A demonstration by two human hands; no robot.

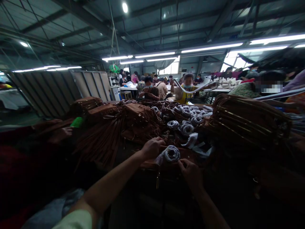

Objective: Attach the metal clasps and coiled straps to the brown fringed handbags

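Note:
A brown bag (149,164) lies in front of me, with a zipper pull hanging at its near edge. On top of it rests a coil wrapped in whitish material (172,154). My left hand (153,148) is at the upper left of the coil, its fingers closed at the bag's edge; what they pinch is too dark to make out. Just right of the coil, my right hand (190,171) has thumb and fingertips pressed together near the bag's near edge. Whatever lies between those fingertips is too small to tell.
Fringed brown bags (137,119) are piled left and ahead, with more stacked bags (247,119) at right. Several wrapped coils (186,128) and loose white strips (192,140) lie beyond my hands. At left, another person's hand (60,134) is beside a green object (77,122). People sit further back.

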